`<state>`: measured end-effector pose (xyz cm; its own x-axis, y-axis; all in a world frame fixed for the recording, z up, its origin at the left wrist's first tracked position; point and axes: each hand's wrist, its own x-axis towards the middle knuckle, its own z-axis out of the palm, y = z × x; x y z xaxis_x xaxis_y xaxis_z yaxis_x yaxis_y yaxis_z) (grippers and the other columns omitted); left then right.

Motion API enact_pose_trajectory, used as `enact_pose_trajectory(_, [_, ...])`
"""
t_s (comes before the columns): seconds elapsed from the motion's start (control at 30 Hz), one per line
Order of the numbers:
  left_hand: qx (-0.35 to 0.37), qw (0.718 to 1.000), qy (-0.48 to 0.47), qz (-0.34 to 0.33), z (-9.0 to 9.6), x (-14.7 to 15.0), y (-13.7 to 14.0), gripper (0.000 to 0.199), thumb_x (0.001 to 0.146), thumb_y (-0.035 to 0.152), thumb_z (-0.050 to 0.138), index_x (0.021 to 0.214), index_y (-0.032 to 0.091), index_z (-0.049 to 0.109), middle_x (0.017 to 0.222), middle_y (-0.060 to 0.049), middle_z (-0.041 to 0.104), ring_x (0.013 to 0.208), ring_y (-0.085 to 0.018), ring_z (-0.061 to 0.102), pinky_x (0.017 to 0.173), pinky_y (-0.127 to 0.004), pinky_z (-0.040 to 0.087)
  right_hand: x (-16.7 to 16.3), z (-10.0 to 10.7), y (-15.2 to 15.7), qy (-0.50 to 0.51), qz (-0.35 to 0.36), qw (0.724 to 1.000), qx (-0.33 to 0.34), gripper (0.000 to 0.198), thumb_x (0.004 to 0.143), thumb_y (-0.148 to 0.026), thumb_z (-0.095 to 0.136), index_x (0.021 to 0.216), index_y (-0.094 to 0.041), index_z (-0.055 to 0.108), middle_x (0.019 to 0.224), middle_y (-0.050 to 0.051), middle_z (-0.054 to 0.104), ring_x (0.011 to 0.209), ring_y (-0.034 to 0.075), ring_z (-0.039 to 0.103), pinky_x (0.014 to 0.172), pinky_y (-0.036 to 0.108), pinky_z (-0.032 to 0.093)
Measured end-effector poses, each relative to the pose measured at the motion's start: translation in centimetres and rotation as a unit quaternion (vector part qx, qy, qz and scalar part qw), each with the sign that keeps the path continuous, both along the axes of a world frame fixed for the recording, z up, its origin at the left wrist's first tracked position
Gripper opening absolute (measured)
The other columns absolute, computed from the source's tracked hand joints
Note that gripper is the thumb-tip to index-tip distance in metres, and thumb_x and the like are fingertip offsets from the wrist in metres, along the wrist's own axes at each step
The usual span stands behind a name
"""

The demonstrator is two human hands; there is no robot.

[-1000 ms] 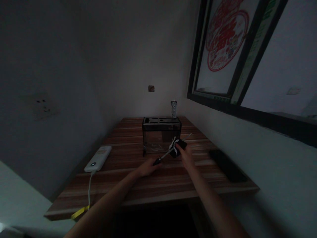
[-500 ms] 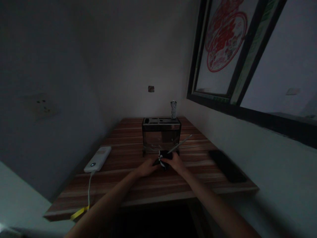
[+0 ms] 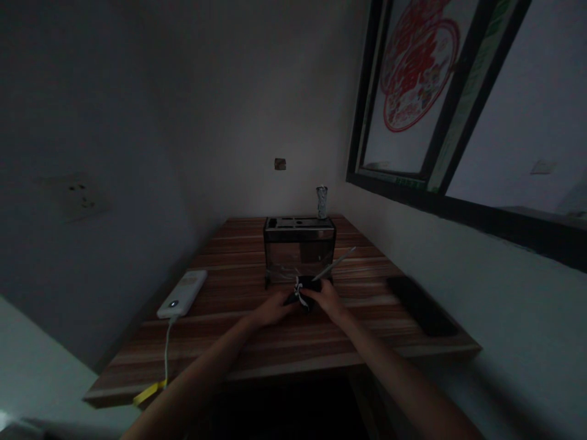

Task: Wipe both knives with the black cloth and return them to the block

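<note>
Fingers (image 3: 310, 294) of the right hand (image 3: 331, 300) are pinching a black cloth with white markings (image 3: 303, 284), and those of the left hand (image 3: 273, 307) are gripping the dark handle (image 3: 290, 299) of a slim pale rod (image 3: 337, 261). Beneath both hands, a striped wooden worktop (image 3: 233, 278) is filling the corner of the room. Along the right side, a dark-framed panel (image 3: 389, 150) is showing a round red design (image 3: 422, 76). Just beyond the hands, a dark-edged box with a see-through front (image 3: 299, 225) is standing on the worktop. Near the right edge, a flat dark slab (image 3: 420, 305) is lying apart from everything else. Toward the left edge, a white device (image 3: 182, 294) is resting with a white cable (image 3: 167, 354) trailing forward. On the left wall, a socket plate (image 3: 81, 197) is showing faintly. Just in front of the box, the cloth is surrounding part of the rod, whose far end is sticking out toward the upper right. A silvery cylinder (image 3: 321, 203) is standing upright at the back; whether it is resting on the box is unclear. Beside the cable, a yellow piece (image 3: 149, 392) is sitting at the front left edge. A small brown patch (image 3: 280, 164) is marking the back wall.
</note>
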<state>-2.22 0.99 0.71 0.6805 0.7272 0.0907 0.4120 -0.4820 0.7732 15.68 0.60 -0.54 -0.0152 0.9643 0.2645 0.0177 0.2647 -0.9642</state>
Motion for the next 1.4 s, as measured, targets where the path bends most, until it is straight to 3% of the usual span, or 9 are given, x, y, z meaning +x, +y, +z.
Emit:
enact_pose_trajectory(0.33, [0.011,1.0,-0.003,0.005,0.0,0.1,0.1,0.027,0.081,0.035,0.045,0.089,0.012,0.056,0.078,0.0,0.055,0.071,-0.013,0.047,0.067,-0.022,0.038,1.0,0.8,0.4,0.056,-0.045,0.997,0.003,0.032,0.059,-0.036,0.072,0.084,-0.018,0.067,0.083,0.003,0.07,0.078,0.02,0.063,0.075,0.033,0.047])
enact_pose_trajectory(0.5, [0.0,0.999,0.039,0.029,0.0,0.1,0.0,0.031,0.081,0.042,0.043,0.073,0.013,0.052,0.064,0.003,0.044,0.062,-0.01,0.04,0.057,-0.02,0.034,1.7,0.9,1.0,0.138,-0.096,0.986,0.01,0.032,0.059,-0.037,0.071,0.084,-0.018,0.066,0.082,0.002,0.07,0.078,0.019,0.063,0.074,0.032,0.047])
enact_pose_trajectory(0.63, [0.003,0.999,0.046,0.021,-0.1,0.1,0.1,0.032,0.081,0.043,0.042,0.072,0.014,0.05,0.062,0.003,0.042,0.061,-0.01,0.039,0.056,-0.02,0.033,2.2,1.9,0.9,0.203,-0.12,0.971,0.026,0.032,0.062,-0.04,0.068,0.085,-0.018,0.066,0.081,0.002,0.07,0.076,0.019,0.063,0.072,0.032,0.048])
enact_pose_trajectory(0.77, [0.032,0.999,0.038,0.01,0.0,0.1,0.0,0.028,0.081,0.039,0.044,0.079,0.013,0.052,0.068,0.002,0.047,0.064,-0.011,0.042,0.061,-0.02,0.035,3.1,2.7,0.9,0.259,-0.189,0.946,0.048,0.034,0.062,-0.041,0.067,0.087,-0.018,0.065,0.084,0.002,0.069,0.077,0.017,0.062,0.072,0.03,0.048])
enact_pose_trajectory(1.03, [0.048,0.997,0.068,-0.008,0.6,0.3,-0.5,0.026,0.083,0.036,0.043,0.084,0.014,0.055,0.076,0.0,0.055,0.071,-0.013,0.049,0.066,-0.021,0.037,6.1,2.6,2.1,0.3,-0.317,0.894,0.104,0.044,0.066,-0.048,0.06,0.102,-0.021,0.06,0.092,0.002,0.067,0.082,0.018,0.063,0.074,0.033,0.049])
enact_pose_trajectory(1.17, [0.052,0.996,0.074,-0.013,0.8,0.3,-0.6,0.025,0.082,0.036,0.043,0.082,0.013,0.055,0.076,-0.001,0.055,0.07,-0.013,0.049,0.065,-0.021,0.037,6.8,2.8,2.0,0.319,-0.337,0.879,0.112,0.043,0.067,-0.046,0.06,0.102,-0.022,0.059,0.09,0.001,0.067,0.081,0.018,0.063,0.073,0.033,0.05])
enact_pose_trajectory(1.4, [0.052,0.996,0.071,-0.004,0.0,0.1,-0.1,0.028,0.082,0.039,0.042,0.077,0.014,0.053,0.069,0.002,0.051,0.064,-0.011,0.045,0.061,-0.02,0.035,5.6,2.9,1.9,0.332,-0.303,0.889,0.084,0.039,0.062,-0.042,0.066,0.093,-0.02,0.062,0.092,0.0,0.067,0.084,0.016,0.062,0.078,0.031,0.048])
